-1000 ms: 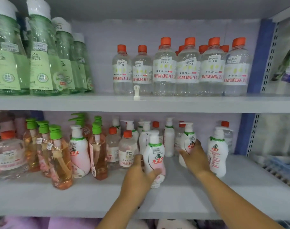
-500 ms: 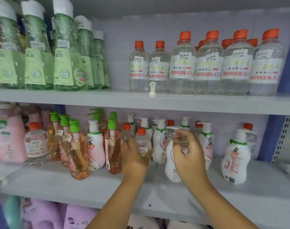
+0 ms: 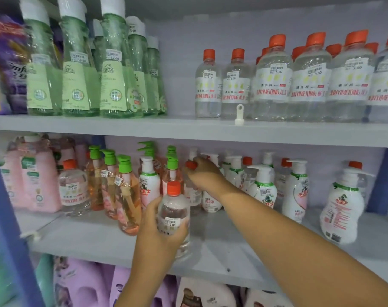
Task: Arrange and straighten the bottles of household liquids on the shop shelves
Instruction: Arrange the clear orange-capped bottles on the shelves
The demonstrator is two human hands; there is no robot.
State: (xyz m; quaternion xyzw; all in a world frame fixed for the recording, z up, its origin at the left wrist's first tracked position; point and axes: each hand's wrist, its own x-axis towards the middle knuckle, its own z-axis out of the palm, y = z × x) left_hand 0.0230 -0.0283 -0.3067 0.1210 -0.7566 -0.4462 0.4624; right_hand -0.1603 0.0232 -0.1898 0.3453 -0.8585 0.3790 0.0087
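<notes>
My left hand [image 3: 158, 234] grips a clear bottle with an orange cap [image 3: 174, 214] near the front of the middle shelf [image 3: 221, 251]. Further back, my right hand [image 3: 203, 173] closes over the orange cap of a second clear bottle [image 3: 191, 191] standing among the others. White pump bottles [image 3: 262, 187] stand to the right. Orange-liquid bottles with green pumps [image 3: 127, 196] stand to the left. One white pump bottle [image 3: 341, 207] stands apart at the right.
On the upper shelf [image 3: 188, 128] stand tall green bottles [image 3: 115, 69] at left and orange-capped clear bottles [image 3: 272, 83] at right, with a small white clip [image 3: 239, 115] in front. Pink bottles [image 3: 37, 176] fill the middle shelf's left end. Purple packs [image 3: 84, 284] lie below.
The view has shifted left. My left hand has drawn a clear orange-capped bottle to the shelf front. My right hand has left the white pump bottle and taken another orange cap further back.
</notes>
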